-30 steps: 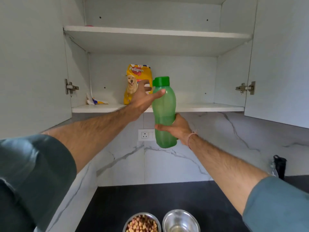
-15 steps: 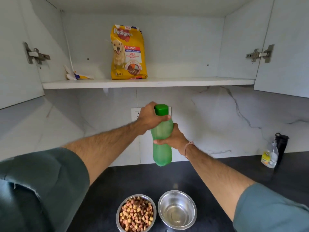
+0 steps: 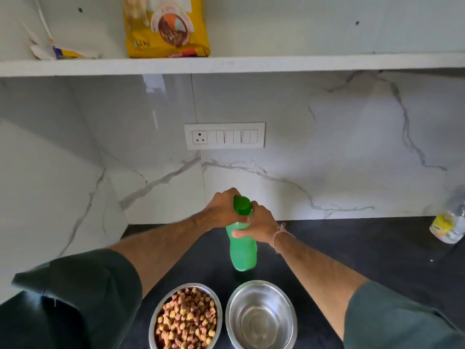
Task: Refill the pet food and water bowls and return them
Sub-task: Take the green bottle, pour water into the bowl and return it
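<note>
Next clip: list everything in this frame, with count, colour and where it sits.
bottle: 1, green, upright behind the bowls
cap: 1, darker green, on the bottle
food bowl: 1, steel, near edge, full of brown kibble
water bowl: 1, steel, right of the food bowl, contents unclear
bag: 1, yellow, on the shelf
torn packet: 1, white and yellow, shelf left
switch panel: 1, white, wall
clear bottle: 1, yellow label, counter far right
counter: 1, black
shelf: 1, white
left hand: fingers round the cap
right hand: fingers round the bottle
</note>
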A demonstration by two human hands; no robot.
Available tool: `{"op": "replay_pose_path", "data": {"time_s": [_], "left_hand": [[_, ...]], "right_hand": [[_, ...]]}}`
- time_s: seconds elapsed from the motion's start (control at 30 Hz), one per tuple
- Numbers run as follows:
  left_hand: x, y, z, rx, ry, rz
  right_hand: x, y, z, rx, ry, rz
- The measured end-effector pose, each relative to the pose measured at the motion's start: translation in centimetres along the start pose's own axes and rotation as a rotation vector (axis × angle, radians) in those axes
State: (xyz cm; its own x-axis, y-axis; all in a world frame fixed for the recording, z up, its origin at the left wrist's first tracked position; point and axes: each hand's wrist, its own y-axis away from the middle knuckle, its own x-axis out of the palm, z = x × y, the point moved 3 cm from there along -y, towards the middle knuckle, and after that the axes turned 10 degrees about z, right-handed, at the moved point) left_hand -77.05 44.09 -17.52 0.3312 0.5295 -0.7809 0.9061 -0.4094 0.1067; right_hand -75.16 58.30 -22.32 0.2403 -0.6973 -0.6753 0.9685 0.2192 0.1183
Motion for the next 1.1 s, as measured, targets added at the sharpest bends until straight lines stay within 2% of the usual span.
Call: {"op": "replay_pose_path", "data": {"time_s": [0.17, 0.33, 0.47, 0.6, 0.67, 0.83, 0.9, 1.0, 1.03, 1.1], "left_hand": [[1.0, -1.2, 1.6, 0.009, -0.192, 0.098], [0.4, -2.0, 1.2, 0.056, -0.483, 0.092], [0.0, -2.5, 0.5, 0.04, -0.669, 0.048], [0.1, -2.7, -0.7, -0.067, -0.738, 0.037], [-0.8, -3.1, -1.1, -0.087, -0.701, 0.081], [-1.7, -2.7, -2.0, 0.182, -0.567, 0.488], [-1.5, -2.7, -1.9, 0.215, -0.603, 0.419], [-1.5, -2.9, -1.7, 0.104, -0.703, 0.236], [-1.4, -3.1, -1.5, 0.104, -0.705, 0.235], [-1.6, -2.7, -1.9, 0.163, -0.645, 0.354]], "right_hand": [[2.0, -1.2, -2.3, 0.0, -0.02, 0.016], [1.8, -2.1, -2.5, -0.017, -0.014, 0.094], [2.5, -1.7, -2.4, -0.027, -0.02, 0.045], [3.2, -1.5, -2.3, -0.006, -0.038, -0.004], [3.3, -1.4, -2.4, 0.02, -0.056, -0.006], [3.4, -1.6, -2.7, 0.051, -0.054, 0.02], [3.6, -1.5, -2.8, 0.066, -0.071, 0.041], [3.7, -1.4, -2.8, 0.088, -0.08, 0.049], [3.7, -1.4, -2.8, 0.092, -0.08, 0.05], [3.6, -1.4, -2.8, 0.102, -0.08, 0.052]]}}
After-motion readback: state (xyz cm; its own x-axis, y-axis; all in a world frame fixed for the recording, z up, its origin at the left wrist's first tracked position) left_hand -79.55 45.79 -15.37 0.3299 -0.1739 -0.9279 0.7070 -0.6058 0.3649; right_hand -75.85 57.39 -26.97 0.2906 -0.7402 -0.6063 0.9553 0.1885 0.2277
